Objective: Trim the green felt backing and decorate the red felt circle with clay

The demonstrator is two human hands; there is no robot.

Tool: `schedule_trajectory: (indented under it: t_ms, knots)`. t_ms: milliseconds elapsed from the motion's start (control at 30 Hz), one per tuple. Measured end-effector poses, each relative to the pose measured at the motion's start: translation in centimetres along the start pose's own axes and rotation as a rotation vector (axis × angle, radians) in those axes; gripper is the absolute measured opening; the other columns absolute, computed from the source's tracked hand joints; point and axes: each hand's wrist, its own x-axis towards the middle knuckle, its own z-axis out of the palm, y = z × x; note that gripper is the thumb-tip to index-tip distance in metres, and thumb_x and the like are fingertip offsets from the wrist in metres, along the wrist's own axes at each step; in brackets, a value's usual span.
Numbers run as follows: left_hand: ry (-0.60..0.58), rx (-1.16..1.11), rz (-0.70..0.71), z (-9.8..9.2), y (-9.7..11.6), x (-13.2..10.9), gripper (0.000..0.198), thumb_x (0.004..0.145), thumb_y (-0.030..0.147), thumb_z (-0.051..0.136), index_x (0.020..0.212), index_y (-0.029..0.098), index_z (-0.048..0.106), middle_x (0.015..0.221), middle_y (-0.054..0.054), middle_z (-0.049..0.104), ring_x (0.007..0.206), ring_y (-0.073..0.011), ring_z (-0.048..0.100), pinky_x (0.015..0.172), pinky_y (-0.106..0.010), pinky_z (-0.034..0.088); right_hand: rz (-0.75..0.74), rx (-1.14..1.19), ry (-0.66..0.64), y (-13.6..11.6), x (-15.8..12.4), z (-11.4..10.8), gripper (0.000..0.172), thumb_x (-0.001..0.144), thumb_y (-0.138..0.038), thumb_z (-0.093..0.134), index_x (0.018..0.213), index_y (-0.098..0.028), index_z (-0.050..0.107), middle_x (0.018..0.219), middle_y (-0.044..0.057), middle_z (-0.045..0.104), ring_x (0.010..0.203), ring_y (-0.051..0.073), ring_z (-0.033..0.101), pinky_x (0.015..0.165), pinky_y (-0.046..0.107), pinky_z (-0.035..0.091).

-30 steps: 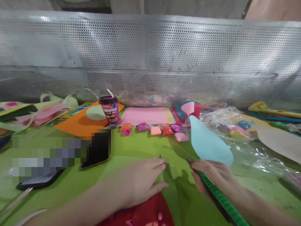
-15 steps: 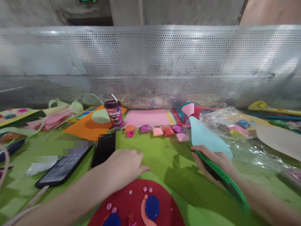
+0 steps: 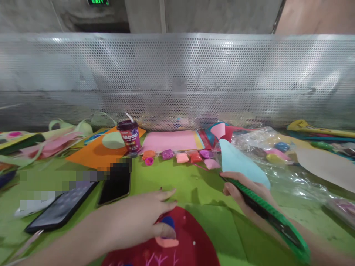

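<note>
A red round board [image 3: 194,229] lies at the bottom middle, carrying a dark blue clay disc [image 3: 168,222], a curved peach clay strip [image 3: 166,242] and thin pink branching lines. My left hand [image 3: 138,220] spreads over the board's upper left, its thumb over the blue disc and its other fingers stretched out. Part of the clay is hidden under this hand. My right hand [image 3: 246,195] is closed around a long green utility knife [image 3: 266,214] with a dark slot, held above the mat to the right of the board. No blade can be made out.
Two phones [image 3: 115,183] lie at left. Behind stand a purple drink cup [image 3: 129,138], pink paper sheets [image 3: 169,141] and several small clay packets [image 3: 182,157]. A curled light-blue sheet [image 3: 241,159] and clear plastic bags [image 3: 299,181] lie at right. A perforated metal panel [image 3: 177,66] rises behind.
My left hand has moved down over the board and its fingers have spread. The board appears turned, with pink lines now showing. My right hand keeps the green knife, slightly lower.
</note>
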Motion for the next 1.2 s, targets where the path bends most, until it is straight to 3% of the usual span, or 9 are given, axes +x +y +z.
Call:
schedule_trajectory:
  t_ms: [100, 233, 367, 467, 600, 767, 933, 1067, 1200]
  knots:
    - [0.056, 0.054, -0.008, -0.2, 1.1, 0.1, 0.04, 0.085, 0.048, 0.047, 0.104, 0.018, 0.066, 0.134, -0.012, 0.044, 0.12, -0.03, 0.045, 0.099, -0.041, 0.038, 0.153, 0.159, -0.058, 0.4, 0.2, 0.4, 0.019, 0.09, -0.034, 0.039, 0.099, -0.024, 0.052, 0.06, -0.004, 0.06, 0.052, 0.013, 0.058, 0.045, 0.021, 0.044]
    - [0.118, 0.016, 0.264, 0.5, 3.4, 1.4, 0.045, 0.089, 0.037, 0.045, 0.128, 0.014, 0.046, 0.136, -0.009, 0.042, 0.124, -0.0223, 0.041, 0.104, -0.034, 0.033, 0.223, 0.263, -0.046, 0.1, -0.1, 0.9, 0.025, 0.092, -0.04, 0.037, 0.101, -0.025, 0.054, 0.06, -0.005, 0.058, 0.051, 0.012, 0.058, 0.048, 0.021, 0.047]
    - [0.083, -0.02, 0.462, 1.5, 4.2, 2.6, 0.054, 0.09, 0.044, 0.041, 0.133, 0.011, 0.039, 0.138, -0.008, 0.039, 0.127, -0.0181, 0.036, 0.108, -0.026, 0.024, 0.169, 0.213, 0.021, -0.4, -0.3, 0.7, 0.016, 0.089, -0.036, 0.045, 0.096, -0.028, 0.058, 0.067, -0.006, 0.061, 0.056, 0.01, 0.059, 0.051, 0.019, 0.047]
    - [0.062, 0.023, 0.362, 1.8, 4.0, 2.7, 0.062, 0.088, 0.052, 0.038, 0.132, 0.008, 0.04, 0.135, -0.013, 0.044, 0.126, -0.0243, 0.038, 0.106, -0.034, 0.03, 0.031, 0.134, 0.069, -0.6, -0.4, 0.7, 0.01, 0.084, -0.027, 0.056, 0.094, -0.029, 0.056, 0.078, -0.008, 0.064, 0.062, 0.008, 0.06, 0.056, 0.017, 0.046]
    - [0.064, 0.055, 0.21, 2.1, 3.4, 2.8, 0.059, 0.086, 0.054, 0.042, 0.131, 0.016, 0.043, 0.122, -0.012, 0.053, 0.109, -0.0267, 0.051, 0.093, -0.039, 0.043, -0.075, 0.057, 0.071, -0.8, -0.5, 1.0, 0.014, 0.079, -0.019, 0.057, 0.09, -0.025, 0.051, 0.072, -0.007, 0.062, 0.054, 0.007, 0.058, 0.049, 0.015, 0.044]
    - [0.112, 0.022, 0.26, 2.8, 2.2, 3.5, 0.063, 0.084, 0.062, 0.035, 0.133, 0.023, 0.041, 0.133, -0.011, 0.044, 0.122, -0.0305, 0.038, 0.101, -0.046, 0.035, -0.09, 0.073, -0.002, -0.6, -0.5, 1.8, 0.011, 0.078, -0.019, 0.054, 0.086, -0.023, 0.047, 0.063, -0.007, 0.058, 0.044, 0.008, 0.054, 0.041, 0.017, 0.044]
    - [-0.014, -0.019, 0.248, 2.1, 1.9, 3.4, 0.061, 0.085, 0.06, 0.035, 0.135, 0.025, 0.037, 0.143, -0.007, 0.032, 0.132, -0.0316, 0.024, 0.106, -0.048, 0.025, 0.032, 0.175, -0.035, -0.7, -0.6, 2.4, 0.013, 0.08, -0.017, 0.051, 0.089, -0.025, 0.045, 0.062, -0.007, 0.059, 0.048, 0.01, 0.058, 0.039, 0.016, 0.044]
    - [-0.029, -0.023, 0.253, 2.2, 1.7, 3.5, 0.059, 0.086, 0.047, 0.046, 0.138, 0.024, 0.031, 0.144, -0.007, 0.028, 0.133, -0.0331, 0.017, 0.108, -0.049, 0.022, -0.087, 0.199, -0.007, -1.3, -0.6, 2.4, 0.014, 0.078, -0.014, 0.052, 0.082, -0.026, 0.045, 0.06, -0.007, 0.056, 0.043, 0.008, 0.054, 0.038, 0.015, 0.041]
    - [-0.054, 0.004, 0.263, 2.6, 1.3, 3.6, 0.062, 0.086, 0.047, 0.046, 0.14, 0.023, 0.026, 0.146, -0.006, 0.021, 0.134, -0.0327, 0.011, 0.108, -0.048, 0.021, -0.185, 0.121, -0.028, -1.7, -0.1, 2.3, 0.02, 0.076, -0.01, 0.051, 0.087, -0.026, 0.045, 0.062, -0.007, 0.057, 0.044, 0.006, 0.054, 0.044, 0.013, 0.043]
